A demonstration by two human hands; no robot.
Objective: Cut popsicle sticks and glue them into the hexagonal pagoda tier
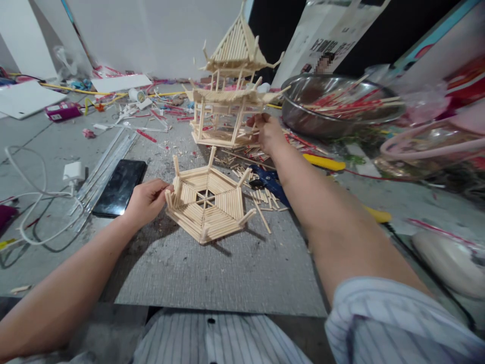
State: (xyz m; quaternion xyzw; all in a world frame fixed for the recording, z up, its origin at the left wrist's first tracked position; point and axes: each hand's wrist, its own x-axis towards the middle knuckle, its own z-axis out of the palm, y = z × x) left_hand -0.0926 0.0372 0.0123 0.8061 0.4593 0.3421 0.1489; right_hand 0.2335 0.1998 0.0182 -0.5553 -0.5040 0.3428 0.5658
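Observation:
In the middle of the board lies a six-sided roof frame (223, 222) of pale wooden sticks, with short uprights at its corners and a spoked opening at its centre. My left hand (146, 202) is closed, thumb and fingers pinching its left corner. Behind it stands a two-tier stick pagoda (237, 98) with a pointed roof. My right hand (267, 132) reaches out to the pagoda's lower right side, fingers curled closed around its edge; the fingertips are partly hidden. Under my right forearm lies a dark blue tool (267, 181), beside cut stick pieces (265, 198).
A black phone (119, 187) and a white charger (74, 172) with its cable lie left of the frame. A steel basin (322, 114) with red-marked sticks stands at the back right, near yellow handles (324, 162). Scraps and red sticks litter the back.

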